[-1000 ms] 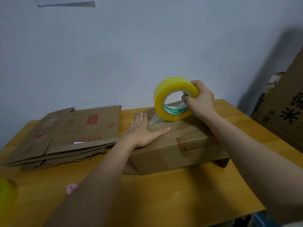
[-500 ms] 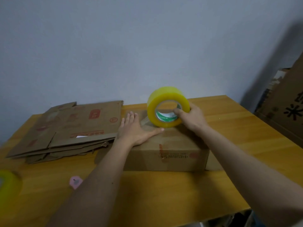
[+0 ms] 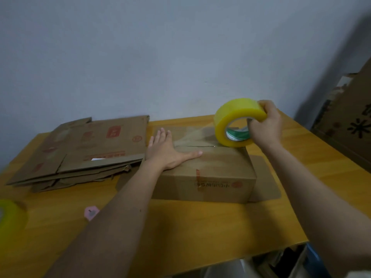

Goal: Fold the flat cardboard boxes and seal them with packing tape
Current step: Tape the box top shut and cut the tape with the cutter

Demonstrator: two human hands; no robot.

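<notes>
- Nearest me, the wooden surface (image 3: 180, 223) runs under both my bare forearms. I place everything else from the folded box (image 3: 204, 173), which sits about mid-surface.
- Well to the near left of the box, at the picture's edge, lies a second yellow tape roll (image 3: 10, 217), blurred.
- Between that roll and the box, nearer me than the box, a small pink object (image 3: 91, 212) rests on the surface; I cannot tell what it is.
- The box stands closed side up, its front face printed in red. A loose flap (image 3: 265, 177) lies flat on the surface at its right end.
- My left hand (image 3: 168, 151) lies flat on the box's top at its left end, fingers straight and spread, thumb stretched along the top toward the right.
- A clear strip of tape (image 3: 192, 135) stretches over the top seam from beside my left hand to the roll.
- My right hand (image 3: 265, 125) grips the yellow tape roll (image 3: 236, 121) at the box's far right corner, thumb over the outer rim and fingers curled into the core; the roll stands on edge, touching the box top.
- Just left of the box, a stack of flat cardboard boxes (image 3: 84, 151) lies on the surface, touching or almost touching it.
- Far right of the box, off the surface, big cartons (image 3: 349, 121) lean by the wall.
</notes>
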